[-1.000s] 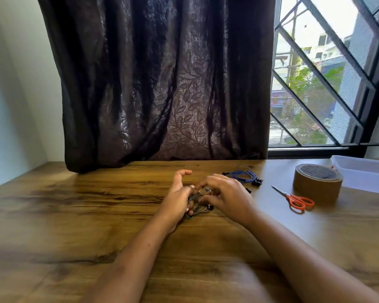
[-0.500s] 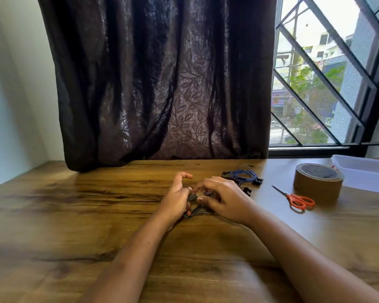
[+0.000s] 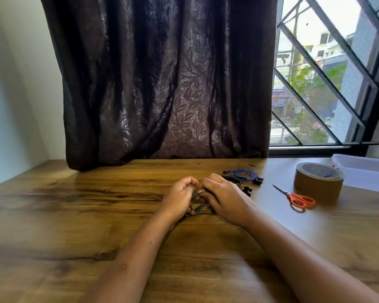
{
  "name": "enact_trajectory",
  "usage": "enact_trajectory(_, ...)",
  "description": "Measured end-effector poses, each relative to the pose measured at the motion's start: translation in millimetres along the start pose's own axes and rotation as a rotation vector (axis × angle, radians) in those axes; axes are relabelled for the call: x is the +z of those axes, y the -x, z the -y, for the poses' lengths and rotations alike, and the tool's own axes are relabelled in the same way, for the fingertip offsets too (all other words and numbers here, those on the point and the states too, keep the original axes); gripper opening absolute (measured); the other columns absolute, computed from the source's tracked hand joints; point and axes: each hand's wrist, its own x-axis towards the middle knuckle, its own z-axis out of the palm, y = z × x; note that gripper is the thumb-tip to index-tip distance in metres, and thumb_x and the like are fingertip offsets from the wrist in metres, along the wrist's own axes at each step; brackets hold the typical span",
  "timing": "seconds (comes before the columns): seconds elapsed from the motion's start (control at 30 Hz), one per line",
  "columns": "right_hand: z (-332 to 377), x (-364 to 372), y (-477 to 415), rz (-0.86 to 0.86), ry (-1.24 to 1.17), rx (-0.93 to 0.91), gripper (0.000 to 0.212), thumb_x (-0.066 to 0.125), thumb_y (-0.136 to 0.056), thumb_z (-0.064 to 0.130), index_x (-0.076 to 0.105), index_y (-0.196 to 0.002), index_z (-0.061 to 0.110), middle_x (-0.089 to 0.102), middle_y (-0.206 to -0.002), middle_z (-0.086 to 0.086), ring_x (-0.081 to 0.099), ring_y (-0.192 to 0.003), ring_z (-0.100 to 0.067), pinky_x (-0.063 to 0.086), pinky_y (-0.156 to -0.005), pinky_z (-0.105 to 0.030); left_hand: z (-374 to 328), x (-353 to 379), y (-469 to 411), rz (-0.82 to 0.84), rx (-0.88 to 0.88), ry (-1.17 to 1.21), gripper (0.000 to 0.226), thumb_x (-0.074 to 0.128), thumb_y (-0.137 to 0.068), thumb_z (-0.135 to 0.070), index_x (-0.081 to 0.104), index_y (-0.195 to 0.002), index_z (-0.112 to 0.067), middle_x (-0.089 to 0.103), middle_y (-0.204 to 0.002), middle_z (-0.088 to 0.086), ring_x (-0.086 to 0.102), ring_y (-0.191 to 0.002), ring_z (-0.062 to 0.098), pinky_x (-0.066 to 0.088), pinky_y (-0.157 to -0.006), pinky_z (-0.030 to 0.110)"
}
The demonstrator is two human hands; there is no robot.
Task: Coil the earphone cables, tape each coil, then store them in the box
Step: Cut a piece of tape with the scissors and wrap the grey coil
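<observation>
Earphone cable [image 3: 198,209], the dark one: where is it just now?

Centre of the frame, a little below the middle, low over the wooden table [image 3: 74,215]. It's gathered into several loops, and they show in the gap between the two hands.

Who has hold of it?

Both of them. The left hand [image 3: 179,199] has its fingers curled in and its thumb arched over the top, gripping the loops on their left side. The right hand [image 3: 225,199] is folded over the right side of the earphone cable, knuckles up and fingers tucked under, so I can't see its fingertips. Up top the two hands almost meet.

Anything lying close by?

Just behind the right hand, toward the upper right, a blue cable [image 3: 242,173] lies in a loose bundle on the wood, with black earbuds [image 3: 257,181] at its right end.

And further out?

Further right, orange-handled scissors [image 3: 298,199] lie flat, blades pointing up and left, just beside a roll of brown tape [image 3: 318,182] lying on its flat side. Behind the tape, at the right edge of the frame, there's a clear plastic box [image 3: 363,171], only partly in view.

What's behind all that?

A dark curtain [image 3: 162,84] with a leaf pattern fills the upper middle, its hem down on the far edge of the table. A window [image 3: 315,84] with slanted bars takes the upper right.
</observation>
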Motion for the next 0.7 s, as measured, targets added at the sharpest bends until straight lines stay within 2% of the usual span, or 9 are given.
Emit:
enact_trajectory(0.1, 2.3, -0.4, 0.4, -0.026, -0.004, -0.015, 0.015, 0.051, -0.096, 0.02, 0.058, -0.109, 0.02, 0.049, -0.097, 0.01, 0.055, -0.08, -0.008, 0.049, -0.071, -0.025, -2.6, -0.8, 2.2, -0.008, 0.001, 0.027, 0.028, 0.034, -0.098, -0.013, 0.061, -0.093, -0.018, 0.063, -0.079, 0.003, 0.054, -0.048, 0.001, 0.04, -0.041, 0.019)
enact_trajectory(0.3, 2.2, 1.5, 1.9, -0.09, -0.032, -0.016, 0.014, 0.05, -0.096, 0.018, 0.057, -0.107, 0.021, 0.05, -0.097, 0.008, 0.056, -0.079, -0.012, 0.051, -0.068, -0.034, -8.0, -3.1, 4.8, 0.026, 0.02, 0.105, 0.026, 0.036, -0.099, -0.013, 0.06, -0.09, -0.016, 0.063, -0.075, 0.0, 0.052, -0.043, -0.001, 0.042, -0.044, 0.02)
enact_trajectory(0.5, 3.0, 2.6, 2.4, -0.218, -0.066, 0.012, 0.015, 0.048, -0.096, 0.02, 0.058, -0.107, 0.02, 0.053, -0.099, 0.008, 0.058, -0.077, -0.014, 0.052, -0.065, -0.038, -14.0, -9.6, 8.7, 0.139, -0.057, 0.361, 0.02, 0.041, -0.099, -0.019, 0.061, -0.095, -0.018, 0.063, -0.081, 0.0, 0.055, -0.05, 0.0, 0.042, -0.049, 0.019)
enact_trajectory(0.63, 2.6, 3.8, 0.4, -0.268, -0.075, 0.033, 0.012, 0.049, -0.095, 0.022, 0.057, -0.103, 0.024, 0.05, -0.094, 0.012, 0.055, -0.074, -0.012, 0.051, -0.062, -0.037, -9.6, -9.1, 6.9, 0.061, 0.087, 0.218, 0.008, 0.06, -0.09, -0.024, 0.061, -0.097, -0.02, 0.062, -0.094, -0.001, 0.056, -0.067, 0.008, 0.045, -0.055, 0.022)
enact_trajectory(0.7, 0.9, 3.9, -1.9, -0.252, -0.104, 0.06, 0.012, 0.05, -0.094, 0.018, 0.06, -0.101, 0.022, 0.05, -0.093, 0.012, 0.055, -0.075, -0.01, 0.051, -0.064, -0.035, -8.2, -8.2, 6.8, 0.024, 0.129, 0.18, 0.016, 0.068, -0.084, -0.022, 0.061, -0.099, -0.024, 0.062, -0.107, -0.005, 0.062, -0.075, 0.008, 0.047, -0.059, 0.021)
